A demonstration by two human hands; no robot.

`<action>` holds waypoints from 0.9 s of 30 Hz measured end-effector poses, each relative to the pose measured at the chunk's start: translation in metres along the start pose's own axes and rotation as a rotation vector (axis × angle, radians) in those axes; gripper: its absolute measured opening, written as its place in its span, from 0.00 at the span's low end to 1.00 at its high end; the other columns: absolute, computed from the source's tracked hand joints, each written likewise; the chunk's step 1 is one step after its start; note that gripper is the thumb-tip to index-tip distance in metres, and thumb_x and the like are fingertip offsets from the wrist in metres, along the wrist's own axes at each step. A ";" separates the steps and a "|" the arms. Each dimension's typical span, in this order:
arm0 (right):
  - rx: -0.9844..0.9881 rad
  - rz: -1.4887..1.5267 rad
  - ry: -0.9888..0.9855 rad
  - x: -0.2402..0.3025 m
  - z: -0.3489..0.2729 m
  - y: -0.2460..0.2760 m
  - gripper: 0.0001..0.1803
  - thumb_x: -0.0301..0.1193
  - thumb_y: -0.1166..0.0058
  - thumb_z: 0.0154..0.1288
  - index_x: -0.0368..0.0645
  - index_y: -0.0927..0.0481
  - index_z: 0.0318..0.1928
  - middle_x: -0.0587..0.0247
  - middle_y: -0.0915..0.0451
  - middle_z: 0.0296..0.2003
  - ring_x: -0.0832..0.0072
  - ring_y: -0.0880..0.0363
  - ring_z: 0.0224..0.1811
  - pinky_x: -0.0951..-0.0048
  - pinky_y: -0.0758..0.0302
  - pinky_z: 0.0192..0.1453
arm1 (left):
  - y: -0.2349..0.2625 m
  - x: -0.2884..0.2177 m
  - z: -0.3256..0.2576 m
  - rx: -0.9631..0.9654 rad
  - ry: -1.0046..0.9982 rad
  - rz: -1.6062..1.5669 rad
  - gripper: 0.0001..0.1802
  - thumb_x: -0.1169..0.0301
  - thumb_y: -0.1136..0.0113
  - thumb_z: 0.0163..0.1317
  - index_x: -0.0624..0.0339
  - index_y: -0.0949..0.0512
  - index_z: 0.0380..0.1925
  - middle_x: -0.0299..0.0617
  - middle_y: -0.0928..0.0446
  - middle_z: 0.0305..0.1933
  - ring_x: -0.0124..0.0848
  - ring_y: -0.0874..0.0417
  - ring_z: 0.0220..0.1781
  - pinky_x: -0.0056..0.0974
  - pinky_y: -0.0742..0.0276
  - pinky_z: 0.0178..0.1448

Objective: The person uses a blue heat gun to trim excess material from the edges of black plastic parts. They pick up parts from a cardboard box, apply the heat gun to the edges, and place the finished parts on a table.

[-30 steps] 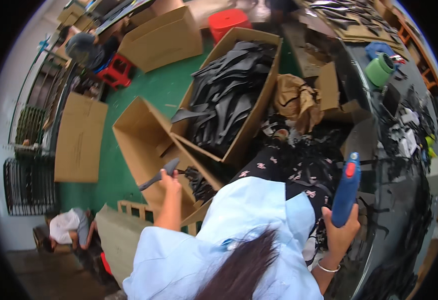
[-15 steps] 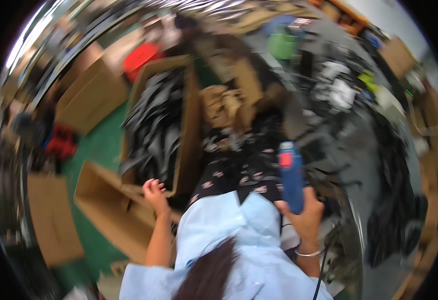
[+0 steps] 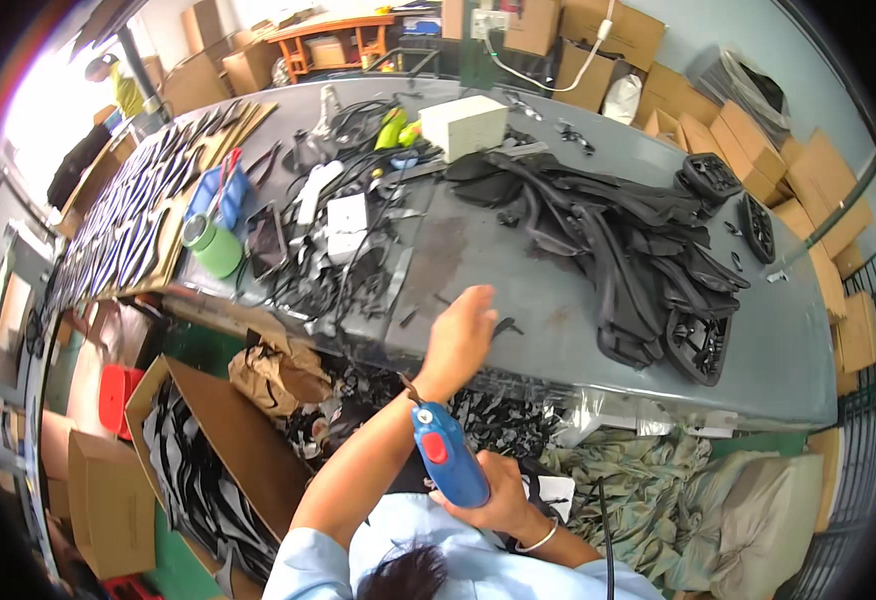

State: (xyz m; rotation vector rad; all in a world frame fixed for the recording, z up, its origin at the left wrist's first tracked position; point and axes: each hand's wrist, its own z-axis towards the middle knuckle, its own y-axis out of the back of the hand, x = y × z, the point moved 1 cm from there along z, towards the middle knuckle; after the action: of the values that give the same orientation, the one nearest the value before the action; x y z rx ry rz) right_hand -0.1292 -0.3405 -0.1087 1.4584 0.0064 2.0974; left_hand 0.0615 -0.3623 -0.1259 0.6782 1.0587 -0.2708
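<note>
My right hand [image 3: 503, 497] is wrapped round a blue hand-held electric cutter [image 3: 450, 462] with a red button. Its short dark blade points up and to the left, close to my left forearm in this view. My left hand [image 3: 461, 335] reaches over the front of the grey table [image 3: 548, 330], its fingers loosely stretched away from me. I see nothing held in it. Small black scraps lie beside its fingers. To the right of that hand, a pile of long black moulded parts [image 3: 608, 240] spreads over the table. A black oval part [image 3: 698, 345] lies at the pile's near end.
A green jar [image 3: 213, 246], blue bin [image 3: 220, 195], phone [image 3: 268, 240] and white boxes [image 3: 463, 127] stand among cables and scraps. Rows of dark parts cover a board [image 3: 173, 235] at left. Below are a filled carton [image 3: 243, 430] and crumpled fabric [image 3: 638, 500]. A person [image 3: 128, 90] is far left.
My view has swung right, from the cartons on the floor to the table. My left hand has moved from beside the carton out over the table. The cutter stays in my right hand.
</note>
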 end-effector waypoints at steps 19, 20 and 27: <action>-0.210 0.097 -0.343 -0.060 -0.001 0.065 0.20 0.34 0.27 0.44 0.41 0.25 0.31 0.63 0.24 0.20 0.73 0.23 0.21 0.72 0.25 0.29 | -0.009 -0.005 0.146 -0.144 -0.538 0.503 0.17 0.77 0.45 0.50 0.60 0.26 0.43 0.44 0.23 0.50 0.42 0.26 0.57 0.44 0.33 0.58; -0.207 0.112 -0.382 -0.062 0.003 0.069 0.20 0.34 0.27 0.44 0.41 0.25 0.32 0.63 0.23 0.21 0.74 0.22 0.21 0.73 0.25 0.30 | 0.005 -0.010 0.145 -0.192 -0.479 0.416 0.14 0.75 0.44 0.53 0.61 0.26 0.43 0.47 0.22 0.47 0.45 0.24 0.54 0.44 0.31 0.55; -0.288 0.259 -0.537 -0.067 0.034 0.069 0.18 0.30 0.30 0.47 0.39 0.26 0.35 0.66 0.21 0.23 0.79 0.22 0.24 0.76 0.24 0.33 | 0.079 -0.038 0.099 -0.466 0.019 -0.300 0.19 0.69 0.48 0.64 0.70 0.30 0.52 0.42 0.24 0.44 0.28 0.28 0.46 0.32 0.34 0.55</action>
State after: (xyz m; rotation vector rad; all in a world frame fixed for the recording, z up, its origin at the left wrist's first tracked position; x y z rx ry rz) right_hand -0.1156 -0.4391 -0.1305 1.8586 -0.6928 1.7312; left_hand 0.1547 -0.3683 -0.0318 0.1019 1.1891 -0.2629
